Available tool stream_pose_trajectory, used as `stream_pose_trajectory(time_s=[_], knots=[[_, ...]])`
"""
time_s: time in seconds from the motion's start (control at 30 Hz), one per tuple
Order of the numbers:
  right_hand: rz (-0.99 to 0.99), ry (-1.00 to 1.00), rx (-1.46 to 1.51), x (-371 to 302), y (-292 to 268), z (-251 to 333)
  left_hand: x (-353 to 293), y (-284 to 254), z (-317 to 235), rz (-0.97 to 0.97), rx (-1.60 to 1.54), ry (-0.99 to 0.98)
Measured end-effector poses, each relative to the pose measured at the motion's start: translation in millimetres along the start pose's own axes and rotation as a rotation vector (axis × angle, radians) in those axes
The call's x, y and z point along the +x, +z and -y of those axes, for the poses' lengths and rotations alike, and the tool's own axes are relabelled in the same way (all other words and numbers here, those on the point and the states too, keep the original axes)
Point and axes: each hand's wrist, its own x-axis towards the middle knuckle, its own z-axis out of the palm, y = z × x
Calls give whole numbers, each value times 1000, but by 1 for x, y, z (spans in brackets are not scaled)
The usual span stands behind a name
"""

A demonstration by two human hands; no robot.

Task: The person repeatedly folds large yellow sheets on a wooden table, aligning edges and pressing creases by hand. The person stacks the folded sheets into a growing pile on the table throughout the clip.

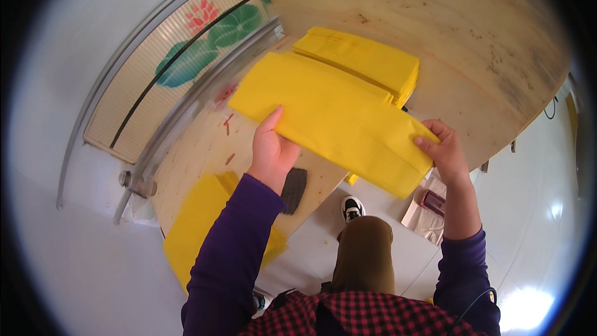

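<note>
A long yellow sheet [336,124], flat and folded-looking, stretches between my hands above the wooden table; whether it is cloth or paper I cannot tell. My left hand [273,152] grips its near edge, thumb on top and fingers underneath. At the right end, my right hand [446,149] pinches the sheet's corner between thumb and fingers. Just behind it lies a neat stack of yellow sheets [360,53], partly covered by the held one. More yellow sheets [196,227] lie at the table's near left, partly behind my left sleeve.
The wooden table [485,74] has a curved-looking right edge. A dark grey pad [295,190] lies near its front edge. On the left stands a ribbed panel [180,56] with painted lotus flowers and a metal frame. A dark red box [433,202] is below on the right.
</note>
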Motion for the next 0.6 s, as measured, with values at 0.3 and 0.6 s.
stream_pose_trajectory(time_s=[0.3, 0.6], knots=[[-202, -42, -206, 140, -52, 14, 166, 42, 18, 62, 49, -10], [-317, -173, -482, 235, -56, -32, 277, 15, 31, -60, 275, 10]])
